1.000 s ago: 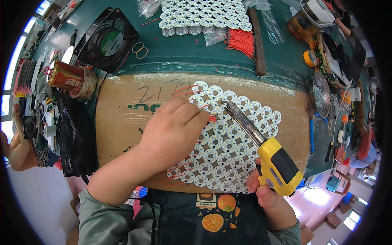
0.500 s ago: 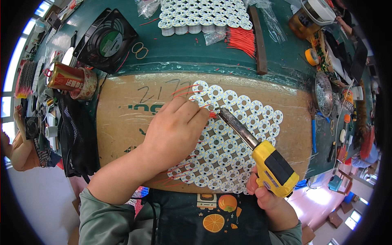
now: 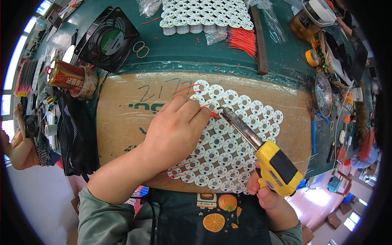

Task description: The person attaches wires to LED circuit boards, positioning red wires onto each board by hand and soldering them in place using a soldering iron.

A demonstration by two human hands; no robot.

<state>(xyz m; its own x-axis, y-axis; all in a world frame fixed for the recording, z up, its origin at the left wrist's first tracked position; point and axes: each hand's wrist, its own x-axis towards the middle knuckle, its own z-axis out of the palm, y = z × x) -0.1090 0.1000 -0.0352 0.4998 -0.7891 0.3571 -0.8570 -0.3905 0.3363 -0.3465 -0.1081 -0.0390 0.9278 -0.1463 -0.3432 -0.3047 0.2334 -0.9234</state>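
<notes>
A sheet of joined round white LED boards (image 3: 230, 145), each with a hole in its middle, lies on a piece of cardboard. My left hand (image 3: 176, 124) is closed over its left side, with the ends of red wires (image 3: 213, 114) poking out past the fingertips. My right hand (image 3: 266, 197) grips a yellow and black soldering gun (image 3: 280, 168) from below. Its metal barrel slants up and left, and the dark tip is just right of the wire ends, over the boards. Several boards along the left edge have red wires trailing from them. My left fingers hide some boards.
Beyond the cardboard (image 3: 122, 96) stand stacked LED boards (image 3: 206, 20), a bundle of red wires (image 3: 241, 43) and a dark bar (image 3: 259, 45). A black fan (image 3: 108, 40) and a can (image 3: 67, 75) are at left. A metal bowl (image 3: 323, 94) and yellow tape (image 3: 312, 58) lie right.
The soldering gun and my right hand have shifted slightly right and down, and its tip is a little farther from my left fingers. My left hand has hardly moved.
</notes>
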